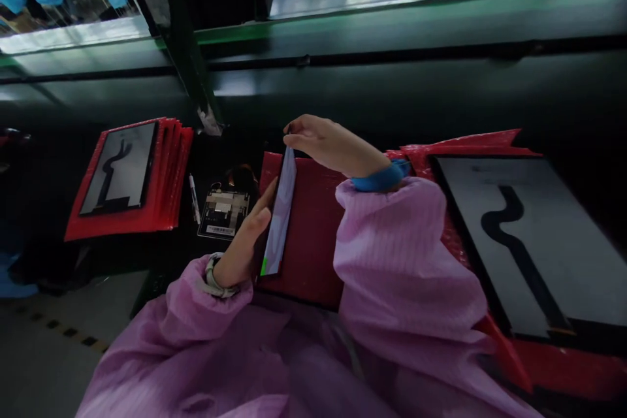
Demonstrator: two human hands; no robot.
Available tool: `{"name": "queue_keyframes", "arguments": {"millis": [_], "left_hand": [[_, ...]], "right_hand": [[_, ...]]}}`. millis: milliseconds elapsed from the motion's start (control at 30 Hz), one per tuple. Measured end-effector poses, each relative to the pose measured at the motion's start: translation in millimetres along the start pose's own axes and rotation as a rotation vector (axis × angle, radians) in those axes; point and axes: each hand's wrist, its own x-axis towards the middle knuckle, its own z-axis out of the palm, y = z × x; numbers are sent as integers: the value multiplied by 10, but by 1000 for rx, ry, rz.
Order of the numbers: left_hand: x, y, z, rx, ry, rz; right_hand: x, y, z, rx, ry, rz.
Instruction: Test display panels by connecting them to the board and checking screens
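hands point(242, 238) point(333, 144) 2 | display panels point(280, 212) point(120, 166) point(529, 241) 3 | pens point(194, 199) 1 | circuit boards point(223, 212) 1

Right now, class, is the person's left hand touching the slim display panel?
Touching: the head view shows the left hand curled against the dark edge of the slim display panel.

We read no words or numbers here. A white label point(216, 230) on the small circuit board point(224, 210) carries print, but it is too small and blurred for us to make out. The display panel point(280, 212) shows only a green mark point(263, 266) at its lower end, with no characters we can read.
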Motion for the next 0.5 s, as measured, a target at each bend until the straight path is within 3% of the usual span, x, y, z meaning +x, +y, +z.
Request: {"name": "queue_keyframes", "arguments": {"millis": [67, 167, 200, 267, 367, 500], "left_hand": [[-151, -8, -134, 199, -84, 125], [-360, -46, -381, 637, -184, 380], [-406, -77, -467, 783, -154, 467], [-448, -170, -629, 1061, 15, 564], [-414, -337, -811, 1464, 230, 450], [-337, -456, -885, 1807, 163, 319]], "right_hand": [[-18, 20, -41, 20, -29, 92], [-74, 6, -143, 54, -36, 111], [-98, -5, -181, 58, -37, 114], [-145, -28, -249, 50, -39, 127], [-192, -54, -304, 31, -45, 143], [-205, -63, -312, 25, -36, 148]]}}
